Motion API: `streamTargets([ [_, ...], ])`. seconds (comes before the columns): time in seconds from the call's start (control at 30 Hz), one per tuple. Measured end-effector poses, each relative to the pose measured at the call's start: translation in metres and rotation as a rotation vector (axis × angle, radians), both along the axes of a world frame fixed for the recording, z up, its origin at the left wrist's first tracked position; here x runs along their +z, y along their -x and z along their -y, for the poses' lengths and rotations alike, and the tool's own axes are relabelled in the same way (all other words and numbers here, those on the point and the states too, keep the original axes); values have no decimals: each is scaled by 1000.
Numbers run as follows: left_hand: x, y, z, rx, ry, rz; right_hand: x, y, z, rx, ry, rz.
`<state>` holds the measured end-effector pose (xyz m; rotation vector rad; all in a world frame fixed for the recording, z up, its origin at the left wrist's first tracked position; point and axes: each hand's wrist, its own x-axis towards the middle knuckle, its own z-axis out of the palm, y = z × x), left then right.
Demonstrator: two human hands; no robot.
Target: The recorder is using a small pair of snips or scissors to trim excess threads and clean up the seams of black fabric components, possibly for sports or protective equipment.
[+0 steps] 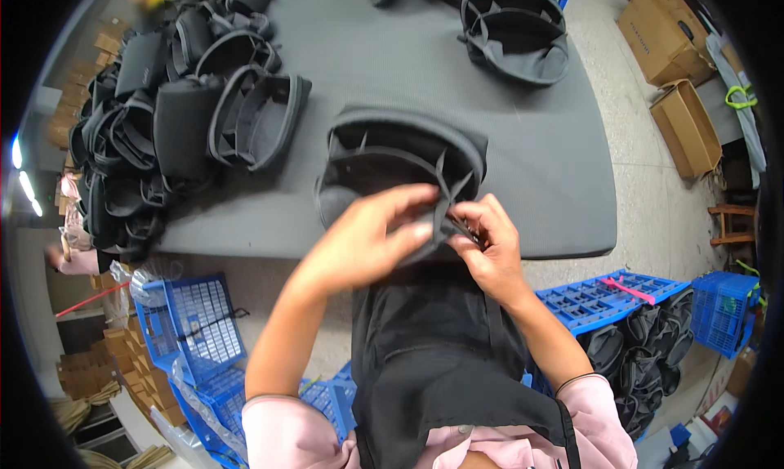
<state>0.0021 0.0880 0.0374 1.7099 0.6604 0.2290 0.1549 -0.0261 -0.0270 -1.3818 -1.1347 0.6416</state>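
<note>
1. Black apron over a pink shirt at the near edge; both bare forearms reach forward to the near edge of the table.
2. Right hand: thumb and fingers closed in a pinch on the near right edge of a dark grey case. A small dark part shows at the fingertips; too small to identify.
3. Left hand: thumb and forefinger a narrow gap apart, tips at the case's near right corner beside a divider. Cannot tell whether they grip it.
4. Case position: near edge of the table, about the middle, opening up, thin dividers inside.
5. Blue crates on the near left, below table height. On the near right, a blue crate with a pink strip on it and dark pouches within.
6. Grey padded table beyond the hands.
7. Heap of dark cases along the table's left side, some opening up.
8. Open case at the far right of the table, divided inside.
9. Cardboard boxes on the floor, far right.
</note>
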Motion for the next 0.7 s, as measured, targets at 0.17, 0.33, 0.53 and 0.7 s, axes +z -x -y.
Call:
streamTargets([
  [0.17, -9, 15, 50, 331, -960, -50, -2, 16, -16, -81, -189, 58],
  [0.33, -20, 20, 44, 232, -817, -75, 3, -19, -13, 297, 27, 264],
  [0.53, 5, 4, -6, -288, 115, -105, 5, -63, -45, 695, -104, 217],
  [0.7, -9, -8, 6, -94, 263, -21, -14, -27, -30, 88, 132, -422],
])
